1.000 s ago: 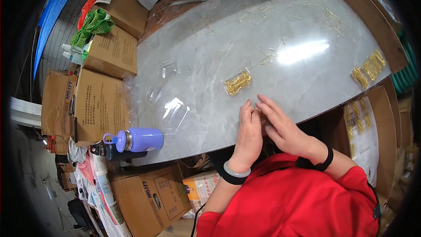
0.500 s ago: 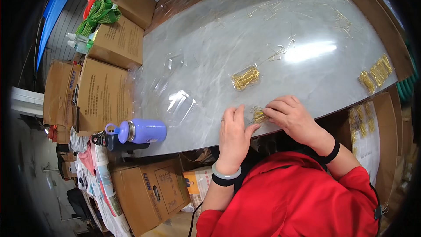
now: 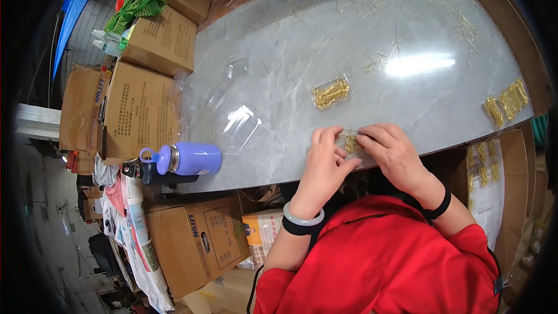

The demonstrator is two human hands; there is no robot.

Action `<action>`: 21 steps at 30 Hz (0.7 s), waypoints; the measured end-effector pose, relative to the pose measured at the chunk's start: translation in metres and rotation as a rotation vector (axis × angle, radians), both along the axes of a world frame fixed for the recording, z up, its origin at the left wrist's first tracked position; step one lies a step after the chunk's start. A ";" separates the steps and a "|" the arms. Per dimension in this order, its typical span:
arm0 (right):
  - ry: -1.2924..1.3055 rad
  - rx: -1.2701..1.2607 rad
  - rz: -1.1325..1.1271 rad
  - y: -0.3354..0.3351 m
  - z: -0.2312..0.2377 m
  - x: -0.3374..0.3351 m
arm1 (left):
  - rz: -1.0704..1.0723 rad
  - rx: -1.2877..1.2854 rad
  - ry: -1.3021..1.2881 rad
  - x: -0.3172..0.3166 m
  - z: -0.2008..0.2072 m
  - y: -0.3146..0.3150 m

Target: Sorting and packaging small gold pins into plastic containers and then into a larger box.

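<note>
A small bunch of gold wire hooks (image 3: pixel 351 141) lies near the front edge of the grey marbled table (image 3: pixel 279 104), between my two hands. From the right, my right hand (image 3: pixel 398 157) has its bent fingertips closed on the bunch. My left hand (image 3: pixel 325 168) curves around the opposite side, thumb and fingers apart, close to the wires. Whether it touches them is hard to tell. Just beyond my hands, a clear plastic box (image 3: pixel 331 93) holds more gold wire hooks. A few loose hooks (image 3: pixel 381 61) lie past it.
At the right edge sit bundled gold hooks (image 3: pixel 507 103). Clear plastic boxes (image 3: pixel 241 128) stand on the left, behind a purple bottle (image 3: pixel 197 158). Cardboard boxes (image 3: pixel 142 113) line the table's left side. Scattered wires (image 3: pixel 372 3) cover the far part.
The view has shifted slightly. My left fingers have bent more around the bunch, and the thumb has moved away from it. My right fingers stay on it.
</note>
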State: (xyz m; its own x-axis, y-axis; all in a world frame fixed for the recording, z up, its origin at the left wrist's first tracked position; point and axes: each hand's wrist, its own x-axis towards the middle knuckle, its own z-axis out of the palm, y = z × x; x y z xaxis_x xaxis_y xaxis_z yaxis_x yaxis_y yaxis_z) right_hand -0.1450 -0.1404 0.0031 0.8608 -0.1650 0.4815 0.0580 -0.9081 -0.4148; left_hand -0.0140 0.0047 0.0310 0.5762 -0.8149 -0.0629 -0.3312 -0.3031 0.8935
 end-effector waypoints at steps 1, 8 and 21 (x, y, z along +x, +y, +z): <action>-0.014 0.019 -0.017 0.001 0.000 0.000 | 0.026 0.024 -0.026 -0.001 0.000 0.003; -0.039 0.015 -0.010 0.011 -0.002 0.005 | -0.021 0.038 -0.310 -0.006 -0.010 -0.008; 0.260 -0.047 -0.349 -0.121 0.042 0.034 | -0.245 -0.106 -0.651 -0.006 -0.028 -0.005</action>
State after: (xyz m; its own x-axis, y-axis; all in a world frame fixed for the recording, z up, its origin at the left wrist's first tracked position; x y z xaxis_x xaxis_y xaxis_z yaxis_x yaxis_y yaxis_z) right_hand -0.1106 -0.2612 0.0456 0.8511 -0.4504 0.2699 -0.3563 -0.8730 -0.3331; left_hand -0.0197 -0.0004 0.0027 0.2691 -0.9087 0.3192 -0.8564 -0.0742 0.5109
